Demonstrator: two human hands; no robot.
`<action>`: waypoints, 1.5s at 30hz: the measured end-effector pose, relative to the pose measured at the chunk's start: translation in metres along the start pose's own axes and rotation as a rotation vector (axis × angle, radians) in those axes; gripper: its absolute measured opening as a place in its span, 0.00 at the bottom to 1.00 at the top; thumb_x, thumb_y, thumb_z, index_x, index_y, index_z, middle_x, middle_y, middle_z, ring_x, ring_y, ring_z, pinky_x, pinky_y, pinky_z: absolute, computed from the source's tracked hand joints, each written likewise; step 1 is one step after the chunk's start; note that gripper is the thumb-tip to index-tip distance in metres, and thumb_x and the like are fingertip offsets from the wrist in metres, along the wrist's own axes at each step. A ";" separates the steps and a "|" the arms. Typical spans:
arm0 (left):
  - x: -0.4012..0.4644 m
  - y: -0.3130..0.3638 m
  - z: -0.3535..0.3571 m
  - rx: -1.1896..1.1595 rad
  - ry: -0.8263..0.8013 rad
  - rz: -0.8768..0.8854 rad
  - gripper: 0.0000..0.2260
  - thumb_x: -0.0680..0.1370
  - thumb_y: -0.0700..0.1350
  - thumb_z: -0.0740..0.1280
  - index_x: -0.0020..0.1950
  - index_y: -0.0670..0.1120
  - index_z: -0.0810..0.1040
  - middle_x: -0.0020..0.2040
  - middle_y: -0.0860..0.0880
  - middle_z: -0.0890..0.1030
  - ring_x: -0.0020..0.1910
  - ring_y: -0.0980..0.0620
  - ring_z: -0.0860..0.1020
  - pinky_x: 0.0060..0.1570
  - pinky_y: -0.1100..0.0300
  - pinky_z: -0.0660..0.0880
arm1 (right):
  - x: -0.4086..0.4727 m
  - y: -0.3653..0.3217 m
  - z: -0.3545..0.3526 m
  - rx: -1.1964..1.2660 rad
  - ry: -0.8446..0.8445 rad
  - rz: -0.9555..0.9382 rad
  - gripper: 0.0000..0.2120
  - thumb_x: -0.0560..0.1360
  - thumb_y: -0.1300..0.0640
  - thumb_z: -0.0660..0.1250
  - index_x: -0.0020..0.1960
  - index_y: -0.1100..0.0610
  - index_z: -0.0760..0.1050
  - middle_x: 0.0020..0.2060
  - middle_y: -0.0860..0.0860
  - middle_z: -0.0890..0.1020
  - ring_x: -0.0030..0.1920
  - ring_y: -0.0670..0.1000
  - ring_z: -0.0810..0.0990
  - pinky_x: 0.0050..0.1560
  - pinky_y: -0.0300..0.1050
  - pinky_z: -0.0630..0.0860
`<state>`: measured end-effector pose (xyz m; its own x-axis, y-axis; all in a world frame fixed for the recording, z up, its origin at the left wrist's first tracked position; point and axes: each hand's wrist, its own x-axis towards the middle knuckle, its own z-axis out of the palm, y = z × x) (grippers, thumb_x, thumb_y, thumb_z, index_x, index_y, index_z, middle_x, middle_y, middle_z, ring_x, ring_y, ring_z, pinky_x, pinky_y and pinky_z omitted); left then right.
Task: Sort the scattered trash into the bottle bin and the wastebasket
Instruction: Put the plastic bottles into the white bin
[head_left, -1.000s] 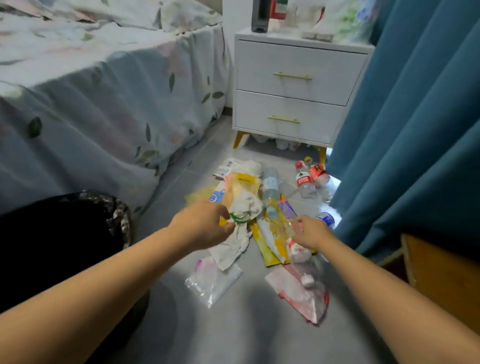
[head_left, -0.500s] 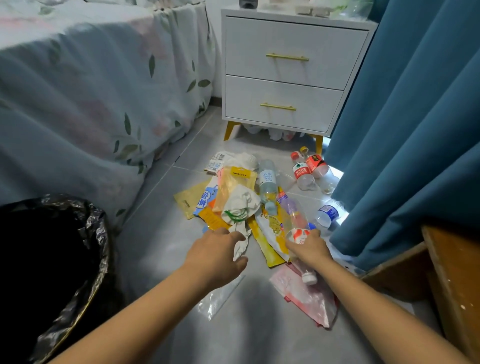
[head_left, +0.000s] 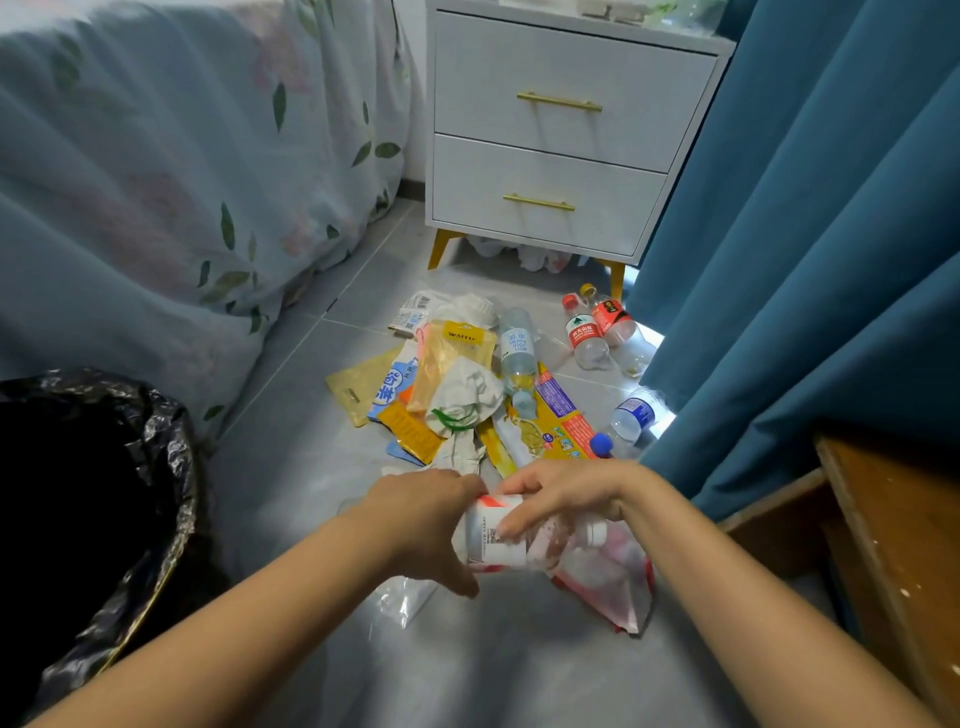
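- Wastebasket (head_left: 156, 467), lined with a black bag, stands at the floor's left edge beside the bed; its inside shows only dark.
- Both hands hold one clear plastic bottle (head_left: 498, 540) with a red-and-white label, lifted above the floor's near middle: left hand (head_left: 421, 525) curled around its base end, right hand (head_left: 561, 493) clasping over its top side.
- Its white cap points right, over a red-edged plastic bag (head_left: 613, 587) lying on the floor.
- Wrappers (head_left: 447, 374) and bottles (head_left: 587, 338) lie heaped in front of the nightstand (head_left: 561, 135).
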<state>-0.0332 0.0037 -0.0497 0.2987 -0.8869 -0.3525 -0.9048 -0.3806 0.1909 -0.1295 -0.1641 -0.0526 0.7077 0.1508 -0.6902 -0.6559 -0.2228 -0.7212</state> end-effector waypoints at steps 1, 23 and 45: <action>-0.001 -0.002 0.003 -0.002 0.005 -0.035 0.34 0.64 0.63 0.73 0.65 0.56 0.67 0.60 0.53 0.76 0.57 0.51 0.75 0.51 0.56 0.73 | 0.005 0.003 -0.003 0.058 0.008 0.010 0.15 0.71 0.48 0.71 0.53 0.55 0.77 0.42 0.50 0.83 0.40 0.49 0.83 0.36 0.42 0.81; 0.038 -0.045 0.032 -0.889 0.309 -0.550 0.19 0.63 0.59 0.77 0.47 0.51 0.77 0.41 0.53 0.81 0.39 0.56 0.78 0.32 0.63 0.69 | 0.064 0.113 -0.157 -1.407 0.920 0.668 0.35 0.77 0.43 0.61 0.77 0.41 0.44 0.75 0.52 0.58 0.76 0.59 0.52 0.71 0.63 0.52; -0.016 -0.039 -0.059 -0.873 0.431 -0.396 0.23 0.62 0.60 0.77 0.50 0.50 0.80 0.43 0.48 0.82 0.37 0.53 0.75 0.34 0.61 0.70 | 0.039 -0.007 -0.057 0.464 0.925 -0.522 0.07 0.73 0.58 0.71 0.49 0.54 0.74 0.42 0.50 0.78 0.42 0.49 0.79 0.34 0.43 0.77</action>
<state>0.0153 0.0178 0.0025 0.7632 -0.6107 -0.2111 -0.2371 -0.5686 0.7877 -0.0822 -0.2113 -0.0715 0.7167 -0.6844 -0.1337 -0.1254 0.0621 -0.9902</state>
